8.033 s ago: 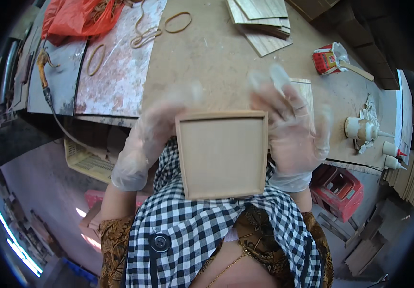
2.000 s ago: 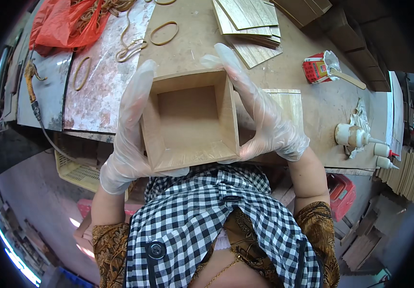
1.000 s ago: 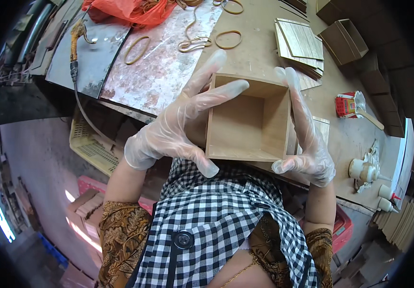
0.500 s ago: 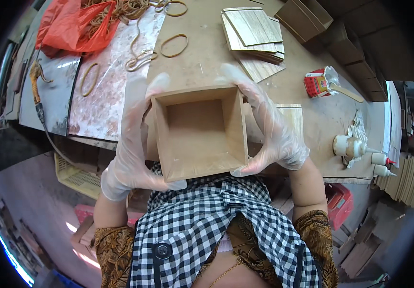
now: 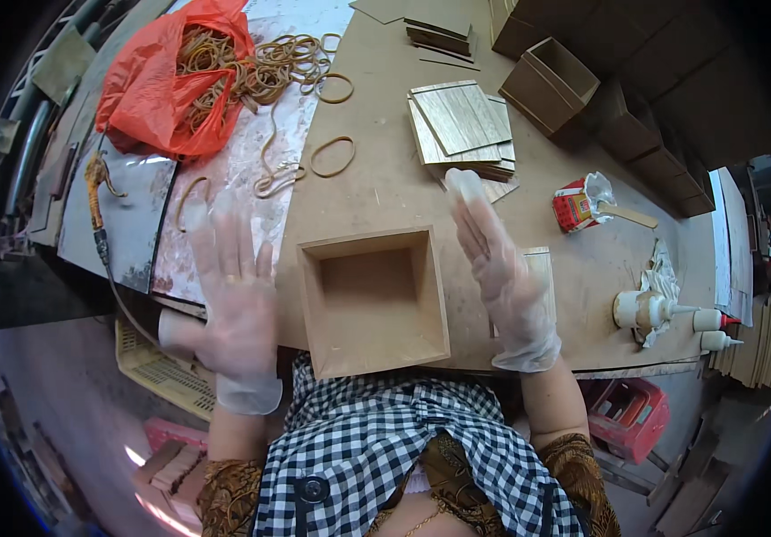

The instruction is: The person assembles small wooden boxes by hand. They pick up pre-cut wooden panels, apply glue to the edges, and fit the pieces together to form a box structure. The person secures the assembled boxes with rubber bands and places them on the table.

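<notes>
An open-topped brown fibreboard box (image 5: 373,360) rests at the table's near edge, its hollow facing up. To its left, my left hand (image 5: 235,309) is lifted in a clear plastic glove, fingers spread and palm down, touching nothing. On the other side my right hand (image 5: 506,277), gloved the same way, is raised edge-on with its fingers stretched out, apart from the box. Behind that hand lies a pale wood panel (image 5: 539,268), partly hidden. A stack of square wooden panels (image 5: 461,125) with light grain lies beyond the box.
Rubber bands spill from a red plastic bag (image 5: 148,98) at the far left. A corded tool (image 5: 97,201) lies on the left. A red carton with a wooden stick (image 5: 575,206) and glue bottles (image 5: 640,309) stand right. Finished boxes (image 5: 548,85) line the far right.
Both hands have let go of the box and moved apart to either side. The box now sits on the table. The view has shifted, showing more of the table's far side.
</notes>
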### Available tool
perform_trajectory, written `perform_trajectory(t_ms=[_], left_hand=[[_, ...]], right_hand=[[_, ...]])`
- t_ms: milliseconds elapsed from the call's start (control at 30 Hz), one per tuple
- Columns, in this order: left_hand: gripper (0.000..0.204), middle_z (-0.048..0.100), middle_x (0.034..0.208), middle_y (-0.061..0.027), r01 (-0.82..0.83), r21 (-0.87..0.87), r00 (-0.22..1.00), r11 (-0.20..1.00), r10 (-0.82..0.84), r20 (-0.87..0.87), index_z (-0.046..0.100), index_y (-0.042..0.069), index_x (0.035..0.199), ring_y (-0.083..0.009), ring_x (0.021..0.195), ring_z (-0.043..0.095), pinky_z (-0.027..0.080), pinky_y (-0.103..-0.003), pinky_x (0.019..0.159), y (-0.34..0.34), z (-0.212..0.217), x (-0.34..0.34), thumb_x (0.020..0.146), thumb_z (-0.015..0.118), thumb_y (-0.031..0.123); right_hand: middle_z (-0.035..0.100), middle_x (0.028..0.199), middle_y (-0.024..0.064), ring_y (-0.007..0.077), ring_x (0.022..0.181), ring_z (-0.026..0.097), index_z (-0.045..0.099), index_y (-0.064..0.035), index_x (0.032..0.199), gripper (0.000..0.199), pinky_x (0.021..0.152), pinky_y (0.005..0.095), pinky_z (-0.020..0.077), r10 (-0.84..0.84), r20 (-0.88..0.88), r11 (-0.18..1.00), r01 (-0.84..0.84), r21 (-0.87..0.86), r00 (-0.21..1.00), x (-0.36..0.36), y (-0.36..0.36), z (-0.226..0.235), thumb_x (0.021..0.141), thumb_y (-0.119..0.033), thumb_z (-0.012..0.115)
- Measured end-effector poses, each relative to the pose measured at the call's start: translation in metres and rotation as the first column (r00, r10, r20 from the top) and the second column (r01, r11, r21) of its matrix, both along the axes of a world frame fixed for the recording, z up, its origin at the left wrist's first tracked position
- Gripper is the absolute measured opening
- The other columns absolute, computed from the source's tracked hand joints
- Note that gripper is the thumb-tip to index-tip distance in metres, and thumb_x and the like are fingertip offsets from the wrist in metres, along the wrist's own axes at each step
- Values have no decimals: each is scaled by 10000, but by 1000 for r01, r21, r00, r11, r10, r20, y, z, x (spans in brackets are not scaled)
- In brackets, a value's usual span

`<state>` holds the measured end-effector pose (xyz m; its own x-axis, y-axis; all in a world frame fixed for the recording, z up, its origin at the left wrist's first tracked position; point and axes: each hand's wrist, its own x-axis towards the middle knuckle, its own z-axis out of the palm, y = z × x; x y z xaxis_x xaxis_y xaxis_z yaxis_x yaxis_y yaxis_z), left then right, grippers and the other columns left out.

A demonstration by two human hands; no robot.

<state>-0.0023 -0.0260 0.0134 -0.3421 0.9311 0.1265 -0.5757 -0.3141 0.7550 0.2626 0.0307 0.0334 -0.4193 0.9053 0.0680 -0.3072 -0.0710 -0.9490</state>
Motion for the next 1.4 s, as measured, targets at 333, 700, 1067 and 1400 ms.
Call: perform_trajectory(t_ms=[333,700,1067,1400], left_hand=[[733,429,1440,-111,323,-312,942,893,-336,15,262,88,1531,-210,1288,460,386,-380,1103,-2,2,48,1023,281,616],[535,484,1371,-110,390,-260,905,883,-420,-71,346,40,1459,-193,1256,484,419,-336,1054,7,-23,36,1089,212,401],[329,552,1342,-145,-28,113,415,993,115,-903,613,61,1236,-300,1224,520,398,-395,1052,94,-12,-7,910,630,95],[88,626,1013,-81,134,280,-205,951,303,-931,642,70,956,-248,997,574,455,-378,866,144,-34,-33,885,672,114]], right_hand=[[256,1604,162,247,1499,182,230,28,1540,833,1206,365,137,-41,137,997,32,70,990,-52,-11,-25,1017,-620,279],[168,1635,111,218,1497,184,109,-85,1588,837,1208,383,186,-29,44,1000,29,-7,999,-52,-9,-22,995,-616,370],[251,1604,141,247,1481,245,199,2,1549,657,1220,397,182,-328,-17,942,328,67,945,-34,-5,-27,1075,-449,259],[407,1526,175,264,1428,371,461,27,1423,459,1201,392,231,-434,-115,838,447,314,894,-10,8,17,1022,-189,515]])
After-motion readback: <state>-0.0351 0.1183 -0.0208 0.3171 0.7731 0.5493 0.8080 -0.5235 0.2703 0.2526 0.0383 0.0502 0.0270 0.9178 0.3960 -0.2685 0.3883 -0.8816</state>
